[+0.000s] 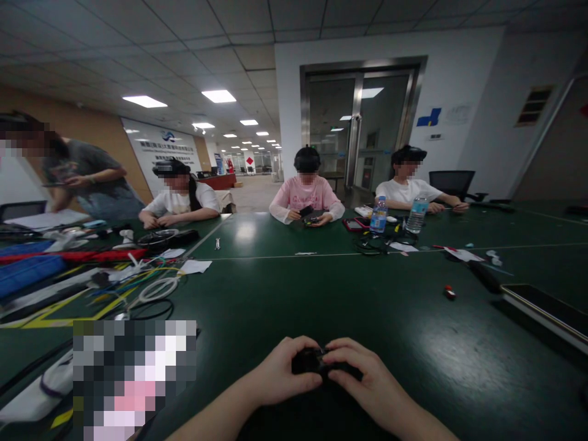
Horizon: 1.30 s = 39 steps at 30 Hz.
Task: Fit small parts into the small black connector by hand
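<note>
Dark worktop [321, 294], poor contrast: left hand [278, 375] and right hand [362, 381] both pinch a small black part [311, 361], a slip could lose it.

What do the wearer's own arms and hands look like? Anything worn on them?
The left hand and right hand wear no gloves. The left forearm and right forearm show no sleeves up to the picture's edge. No watch, bracelet or ring can be made out, though the light is dim.

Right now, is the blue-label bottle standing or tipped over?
Standing: the blue-label bottle sits upright on the green table, cap uppermost.
</note>
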### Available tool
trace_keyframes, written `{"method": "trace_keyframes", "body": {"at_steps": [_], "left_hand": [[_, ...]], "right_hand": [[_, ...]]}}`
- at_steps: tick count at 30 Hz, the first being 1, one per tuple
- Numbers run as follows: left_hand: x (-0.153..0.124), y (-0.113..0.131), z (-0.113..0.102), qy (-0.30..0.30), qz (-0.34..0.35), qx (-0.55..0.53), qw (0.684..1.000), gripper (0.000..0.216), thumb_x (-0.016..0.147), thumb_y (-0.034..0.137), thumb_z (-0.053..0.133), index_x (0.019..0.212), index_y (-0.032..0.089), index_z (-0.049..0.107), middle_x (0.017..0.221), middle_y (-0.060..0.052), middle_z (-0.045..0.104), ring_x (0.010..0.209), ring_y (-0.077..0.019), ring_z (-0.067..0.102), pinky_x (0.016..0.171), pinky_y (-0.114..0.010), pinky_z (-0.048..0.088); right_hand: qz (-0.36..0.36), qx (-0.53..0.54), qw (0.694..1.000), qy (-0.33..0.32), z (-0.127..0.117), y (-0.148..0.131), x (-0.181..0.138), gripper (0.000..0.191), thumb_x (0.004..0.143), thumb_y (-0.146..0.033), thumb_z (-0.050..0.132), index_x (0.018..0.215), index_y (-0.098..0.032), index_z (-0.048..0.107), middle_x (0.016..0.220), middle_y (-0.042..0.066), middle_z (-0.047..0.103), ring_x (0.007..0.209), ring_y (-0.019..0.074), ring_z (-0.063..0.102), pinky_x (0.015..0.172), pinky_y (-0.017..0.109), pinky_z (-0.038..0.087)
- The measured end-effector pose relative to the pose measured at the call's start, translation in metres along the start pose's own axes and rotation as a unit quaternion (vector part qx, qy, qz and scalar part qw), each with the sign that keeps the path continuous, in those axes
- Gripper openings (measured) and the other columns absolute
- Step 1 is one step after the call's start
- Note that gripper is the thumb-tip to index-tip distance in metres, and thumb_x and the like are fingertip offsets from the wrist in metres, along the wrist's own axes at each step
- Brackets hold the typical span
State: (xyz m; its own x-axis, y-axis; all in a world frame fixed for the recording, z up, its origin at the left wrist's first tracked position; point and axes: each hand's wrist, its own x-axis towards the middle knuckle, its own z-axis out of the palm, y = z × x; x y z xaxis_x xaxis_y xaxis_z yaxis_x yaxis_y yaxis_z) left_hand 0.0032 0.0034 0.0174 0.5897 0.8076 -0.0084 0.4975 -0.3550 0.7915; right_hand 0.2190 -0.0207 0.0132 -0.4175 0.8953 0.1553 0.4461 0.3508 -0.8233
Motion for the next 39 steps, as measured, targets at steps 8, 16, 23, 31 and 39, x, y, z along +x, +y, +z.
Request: {"method": "trace_keyframes", "body": {"at_steps": [8, 16, 23, 31, 39], "left_hand": [[-0.0004, 0.0026, -0.0013, -0.005, 0.004, 0.002, 1.000, 0.039, 0.075, 0.034, 0.066, 0.112, 0.023, 0.057, 0.104, -0.003, 0.059, 0.097, -0.0222, 0.053, 0.086, -0.033, 0.041], [-0.0010, 0.0000, -0.0010, -0.003, 0.009, -0.003, 1.000, 0.039, 0.076, 0.035, 0.066, 0.112, 0.023, 0.057, 0.104, -0.004, 0.059, 0.096, -0.0214, 0.053, 0.085, -0.032, 0.042], [0.0003, -0.0002, 0.0006, -0.001, 0.009, 0.006, 1.000, 0.038, 0.075, 0.032, 0.065, 0.110, 0.023, 0.057, 0.102, -0.003, 0.059, 0.096, -0.0212, 0.053, 0.085, -0.032, 0.042], [0.0000, -0.0005, 0.0003, 0.001, 0.007, 0.001, 1.000, 0.039, 0.075, 0.034, 0.066, 0.111, 0.023, 0.057, 0.103, -0.003, 0.058, 0.096, -0.0212, 0.053, 0.086, -0.032, 0.042], [-0.0007, 0.0030, -0.0009, -0.001, 0.003, 0.006, 1.000, 0.039, 0.075, 0.033, 0.066, 0.111, 0.023, 0.057, 0.102, -0.003, 0.059, 0.096, -0.0217, 0.054, 0.084, -0.032, 0.042]], "right_hand": [[0.000, -0.001, 1.000, -0.005, -0.0002, -0.0016, 0.0000, 0.021, 0.084, -0.021, 0.057, 0.099, -0.030, 0.068, 0.112, 0.003, 0.060, 0.106, 0.0201, 0.056, 0.093, 0.037, 0.045], [0.005, 0.000, 1.000, -0.004, 0.0000, -0.0007, 0.0006, 0.022, 0.082, -0.019, 0.058, 0.099, -0.030, 0.068, 0.113, 0.002, 0.060, 0.106, 0.0204, 0.057, 0.093, 0.037, 0.045], [-0.006, 0.008, 1.000, 0.004, 0.0015, 0.0010, 0.0005, 0.021, 0.082, -0.018, 0.059, 0.098, -0.029, 0.069, 0.111, 0.003, 0.061, 0.106, 0.0202, 0.057, 0.093, 0.036, 0.045], [-0.004, 0.002, 1.000, 0.005, 0.0018, 0.0016, 0.0006, 0.021, 0.082, -0.020, 0.059, 0.098, -0.030, 0.069, 0.112, 0.002, 0.061, 0.105, 0.0209, 0.057, 0.093, 0.036, 0.045], [-0.005, 0.009, 1.000, -0.004, -0.0004, -0.0007, -0.0003, 0.021, 0.083, -0.021, 0.058, 0.099, -0.030, 0.068, 0.111, 0.002, 0.061, 0.106, 0.0209, 0.057, 0.092, 0.036, 0.045]]}}
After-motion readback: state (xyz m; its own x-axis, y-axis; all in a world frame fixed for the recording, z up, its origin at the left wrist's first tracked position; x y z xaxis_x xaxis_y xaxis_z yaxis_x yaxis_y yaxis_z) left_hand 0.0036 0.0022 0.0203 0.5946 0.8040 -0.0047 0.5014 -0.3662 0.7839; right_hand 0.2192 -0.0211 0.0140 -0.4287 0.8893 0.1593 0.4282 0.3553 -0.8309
